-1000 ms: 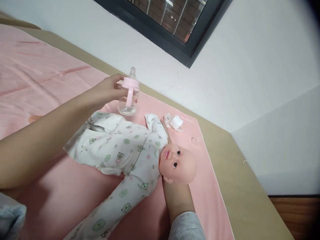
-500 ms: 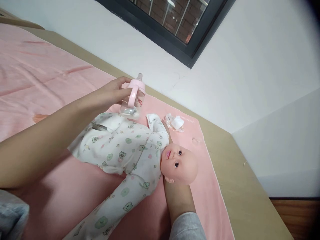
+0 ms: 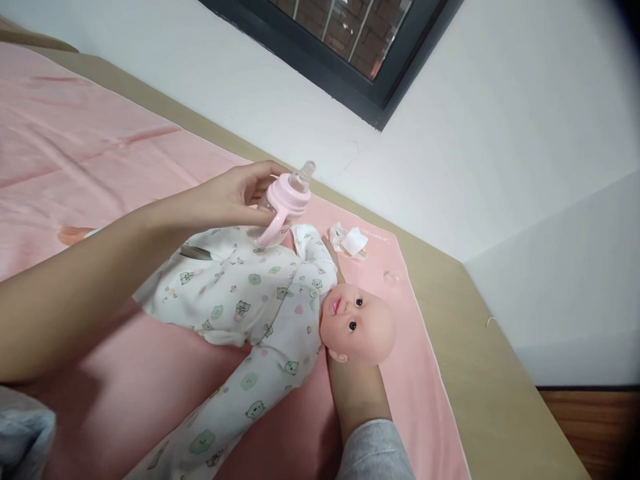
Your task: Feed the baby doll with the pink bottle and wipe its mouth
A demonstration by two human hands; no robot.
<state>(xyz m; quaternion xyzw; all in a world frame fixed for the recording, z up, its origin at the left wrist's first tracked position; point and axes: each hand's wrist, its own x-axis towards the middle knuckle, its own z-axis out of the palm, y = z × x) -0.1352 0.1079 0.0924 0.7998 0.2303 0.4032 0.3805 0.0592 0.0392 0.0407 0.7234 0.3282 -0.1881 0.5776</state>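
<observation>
My left hand (image 3: 253, 193) is wrapped round a baby bottle (image 3: 289, 195) with a pink collar, pink handles and a clear teat. The bottle tilts, teat up and to the right, above the torso of a baby doll (image 3: 360, 327). The doll lies on its back in a white sleeper (image 3: 260, 287) printed with green animals. My right forearm (image 3: 357, 393) passes under the doll's neck. Only a sliver of my right hand (image 3: 334, 257) shows beyond the doll's shoulder; its fingers are hidden. A grey metal object (image 3: 195, 253) rests on the sleeper beside my left wrist.
A pink cloth (image 3: 415, 373) covers much of the tan surface (image 3: 465, 320). Crumpled white tissue or wrapping (image 3: 354, 241) and a small clear cap-like piece (image 3: 391, 277) lie past the doll's head. A white wall (image 3: 400, 180) and dark-framed window (image 3: 345, 80) stand behind.
My left hand has moved the bottle a little right and down and tilted it from nearly upright, teat leaning right. The doll and my right arm have stayed nearly still.
</observation>
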